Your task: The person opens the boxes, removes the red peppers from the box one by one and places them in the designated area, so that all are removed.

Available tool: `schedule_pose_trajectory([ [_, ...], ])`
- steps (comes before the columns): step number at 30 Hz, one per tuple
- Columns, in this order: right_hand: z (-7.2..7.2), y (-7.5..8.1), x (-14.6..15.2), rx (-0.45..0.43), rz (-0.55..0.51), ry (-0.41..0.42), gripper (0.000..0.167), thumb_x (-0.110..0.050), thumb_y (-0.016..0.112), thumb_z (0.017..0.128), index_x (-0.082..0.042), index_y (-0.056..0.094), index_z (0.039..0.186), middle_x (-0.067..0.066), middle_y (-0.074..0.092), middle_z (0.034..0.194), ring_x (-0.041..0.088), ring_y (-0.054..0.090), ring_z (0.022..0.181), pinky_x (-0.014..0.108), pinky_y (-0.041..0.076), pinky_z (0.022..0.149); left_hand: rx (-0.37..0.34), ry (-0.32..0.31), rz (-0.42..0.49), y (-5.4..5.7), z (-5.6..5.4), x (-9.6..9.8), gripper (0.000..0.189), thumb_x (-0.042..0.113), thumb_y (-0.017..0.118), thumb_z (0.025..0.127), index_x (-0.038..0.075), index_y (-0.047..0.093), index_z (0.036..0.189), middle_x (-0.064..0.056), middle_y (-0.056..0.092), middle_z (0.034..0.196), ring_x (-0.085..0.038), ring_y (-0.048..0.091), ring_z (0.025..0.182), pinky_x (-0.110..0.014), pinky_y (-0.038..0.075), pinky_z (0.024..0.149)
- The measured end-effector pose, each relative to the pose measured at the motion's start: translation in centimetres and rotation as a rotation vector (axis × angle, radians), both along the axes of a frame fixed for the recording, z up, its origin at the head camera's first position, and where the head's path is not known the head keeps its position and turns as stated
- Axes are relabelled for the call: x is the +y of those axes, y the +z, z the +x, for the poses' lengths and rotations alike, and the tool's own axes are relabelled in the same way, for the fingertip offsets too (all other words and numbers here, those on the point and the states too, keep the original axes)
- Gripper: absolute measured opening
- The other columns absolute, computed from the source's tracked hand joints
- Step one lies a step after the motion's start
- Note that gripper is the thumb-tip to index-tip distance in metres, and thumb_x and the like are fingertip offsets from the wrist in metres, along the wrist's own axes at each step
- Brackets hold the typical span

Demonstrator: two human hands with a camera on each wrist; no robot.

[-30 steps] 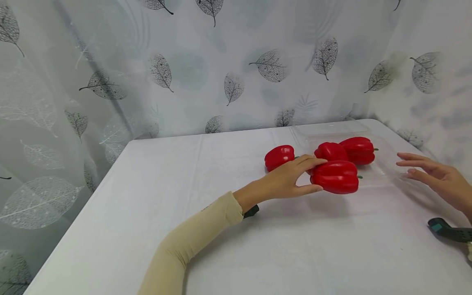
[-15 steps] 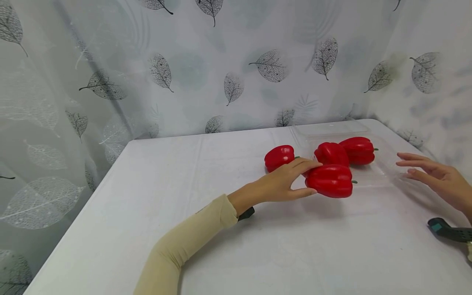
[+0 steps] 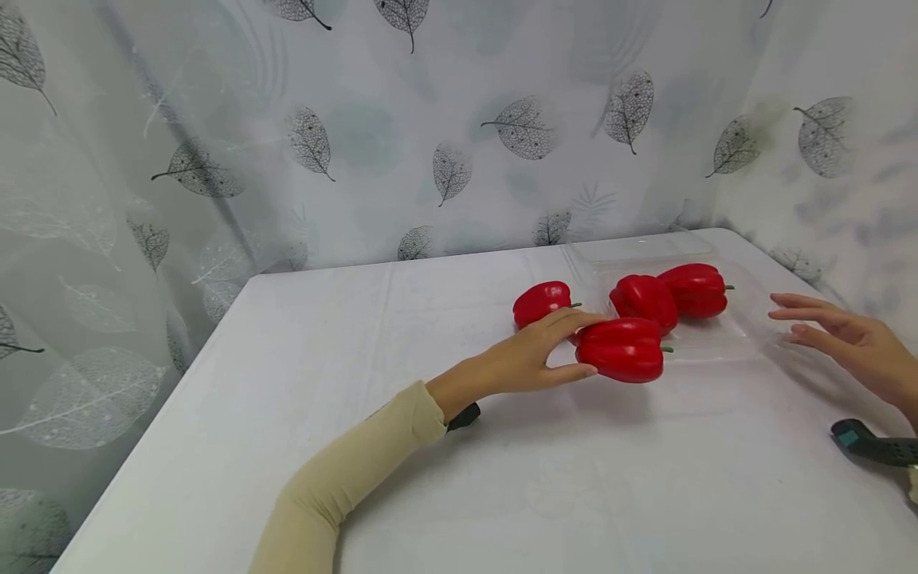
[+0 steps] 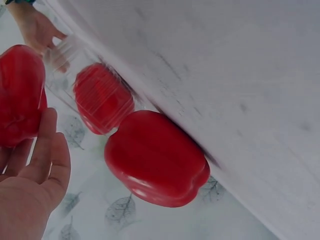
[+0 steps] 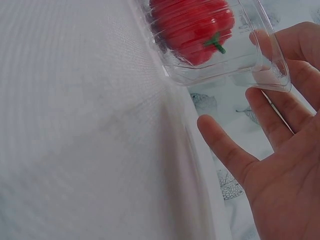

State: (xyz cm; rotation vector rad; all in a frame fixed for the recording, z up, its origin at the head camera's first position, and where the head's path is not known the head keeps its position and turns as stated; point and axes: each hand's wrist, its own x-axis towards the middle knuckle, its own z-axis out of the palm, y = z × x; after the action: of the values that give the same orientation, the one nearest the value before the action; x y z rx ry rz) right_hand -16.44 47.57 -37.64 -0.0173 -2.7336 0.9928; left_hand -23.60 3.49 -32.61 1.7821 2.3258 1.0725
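In the head view my left hand (image 3: 523,355) holds a red bell pepper (image 3: 622,351) above the table, its green stem pointing right. The thumb is at the near side and the fingers lie over the far side. Behind this hand a second red bell pepper (image 3: 538,303) lies on the table. Two more peppers (image 3: 694,290) appear to sit in a clear plastic container (image 5: 200,77) at the back right. My right hand (image 3: 849,347) is at the container's right side, fingers loosely spread. The right wrist view shows fingertips by its rim; contact is hard to tell.
A white cloth covers the table (image 3: 323,319). Leaf-printed curtains (image 3: 387,143) hang close behind it and at both sides. Dark wrist straps (image 3: 871,442) show on the person's arms.
My left hand has moved left and slightly toward the near side with the bell pepper, away from the container. The right hand has stayed in place.
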Motion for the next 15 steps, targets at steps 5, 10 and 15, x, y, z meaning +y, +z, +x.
schedule_pose_trajectory([
  [5, -0.2, 0.1, 0.0, 0.010, -0.012, 0.003, 0.041, -0.028, 0.054, 0.101, -0.009, 0.052, 0.137, -0.027, 0.028, 0.150, -0.004, 0.024, 0.138, -0.003, 0.031, 0.071, -0.019, 0.010, 0.001, -0.2, -0.2, -0.7, 0.066, 0.013, 0.074, 0.086, 0.006, 0.043, 0.143, -0.007, 0.050, 0.136, -0.014, 0.048, 0.121, -0.026, 0.051, 0.094],
  [10, -0.3, 0.1, 0.0, 0.011, -0.021, 0.006, 0.041, -0.028, 0.054, 0.101, -0.007, 0.052, 0.137, -0.027, 0.029, 0.149, -0.004, 0.023, 0.138, -0.003, 0.032, 0.071, -0.058, -0.012, 0.007, -0.4, -0.6, -1.4, 0.065, 0.010, 0.074, 0.086, 0.005, 0.042, 0.142, -0.008, 0.050, 0.135, -0.014, 0.049, 0.121, -0.030, 0.051, 0.094],
  [15, -0.1, -0.2, -0.2, -0.014, -0.041, -0.002, 0.043, -0.030, 0.053, 0.101, -0.009, 0.050, 0.138, -0.030, 0.023, 0.151, 0.000, 0.012, 0.145, 0.058, 0.030, 0.110, -0.111, -0.041, -0.004, -0.6, -1.5, -2.2, 0.063, 0.010, 0.073, 0.087, 0.004, 0.042, 0.142, -0.008, 0.048, 0.136, -0.014, 0.050, 0.119, -0.034, 0.051, 0.095],
])
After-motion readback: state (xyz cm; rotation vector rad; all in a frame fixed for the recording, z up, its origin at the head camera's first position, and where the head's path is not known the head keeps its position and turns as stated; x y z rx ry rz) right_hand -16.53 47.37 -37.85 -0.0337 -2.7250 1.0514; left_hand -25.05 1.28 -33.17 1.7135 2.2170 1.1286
